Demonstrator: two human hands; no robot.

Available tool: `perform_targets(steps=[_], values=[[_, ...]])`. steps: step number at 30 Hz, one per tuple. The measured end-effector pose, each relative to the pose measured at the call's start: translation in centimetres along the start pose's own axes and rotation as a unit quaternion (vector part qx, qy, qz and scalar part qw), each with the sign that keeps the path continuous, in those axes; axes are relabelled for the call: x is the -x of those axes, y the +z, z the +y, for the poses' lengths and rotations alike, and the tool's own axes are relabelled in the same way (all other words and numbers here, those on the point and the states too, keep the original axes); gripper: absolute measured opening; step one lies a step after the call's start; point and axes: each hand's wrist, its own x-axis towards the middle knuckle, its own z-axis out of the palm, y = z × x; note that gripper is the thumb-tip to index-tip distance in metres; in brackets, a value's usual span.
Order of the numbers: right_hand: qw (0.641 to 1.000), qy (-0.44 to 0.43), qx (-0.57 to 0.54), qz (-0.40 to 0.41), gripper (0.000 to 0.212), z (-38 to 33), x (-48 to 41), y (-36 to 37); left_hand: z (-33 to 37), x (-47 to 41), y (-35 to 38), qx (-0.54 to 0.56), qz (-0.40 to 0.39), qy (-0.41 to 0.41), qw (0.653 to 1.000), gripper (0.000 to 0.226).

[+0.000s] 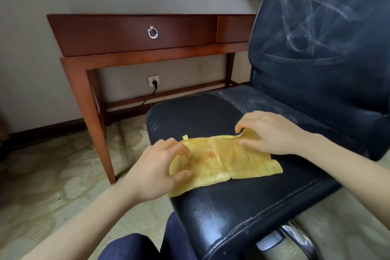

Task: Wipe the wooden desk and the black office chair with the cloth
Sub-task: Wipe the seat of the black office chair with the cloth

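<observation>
Yellow cloth [228,160] lies spread flat on the seat [242,207] of the black office chair [329,95], towards its front-left edge, w/ one end drooping just over the rim. Both hands are on it. Left hand [156,171] has its fingers curled & pinches the near-left end between thumb and fingertips. Right hand [274,133] pinches the far-right corner, which stands a bit lifted off the leather in a small fold. Prob. reason for the two-ended hold: cloth is being straightened or refolded, so a fresh face goes down. There's an orange-brown stain near the middle, and that side faces up atm. Seat works as the flat surface for this b/c it's right in front of the knees, and it's the part to be wiped anyway. Backrest [316,27] shows pale dusty streaks & smears all over, and the rear of the seat looks greyish too, so the chair is far from done, imo. The wooden counter [126,34] stands against the wall to the left, well apart from the hands, its drawer w/ ring pull [152,32] closed. Can't tell from here whether its top is wiped, since only the front edge shows. Next likely needs a bunched, firmer grip in one hand before rubbing.
</observation>
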Motion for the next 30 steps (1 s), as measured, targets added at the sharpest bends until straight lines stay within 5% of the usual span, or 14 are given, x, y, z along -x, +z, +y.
perform_targets(steps=[4, 7, 12, 15, 19, 26, 30], values=[[0.995, -0.097, 0.02, -0.028, 0.05, -4.0, 2.7, -0.2, 2.8, 0.3, 1.9, -0.08, -0.024, 0.051, 0.995, 0.04], [0.985, -0.15, 0.075, -0.032, 0.026, -5.9, 3.4, 0.6, 4.5, -0.4, 3.8, -0.144, -0.008, 0.07, 0.987, 0.036], [0.995, -0.093, 0.014, -0.016, 0.01, -5.3, 1.6, -0.3, 4.5, -2.1, 3.5, -0.177, 0.014, 0.077, 0.981, 0.022], [0.973, -0.059, -0.212, -0.075, 0.016, -4.1, 0.3, -3.0, 4.8, -3.4, 0.4, 0.062, 0.015, 0.034, 0.997, 0.017], [0.932, -0.12, -0.335, -0.072, 0.022, -3.4, -1.1, -8.2, 5.3, -4.6, -5.7, 0.348, -0.093, 0.033, 0.932, 0.016], [0.933, -0.173, -0.313, -0.038, 0.019, -5.0, -2.3, -12.7, 5.2, -4.7, -10.2, 0.52, -0.15, 0.054, 0.839, 0.015], [0.922, -0.154, -0.345, 0.081, 0.017, -6.8, -3.6, -11.3, 4.3, -4.0, -10.3, 0.529, -0.07, 0.057, 0.844, 0.016]])
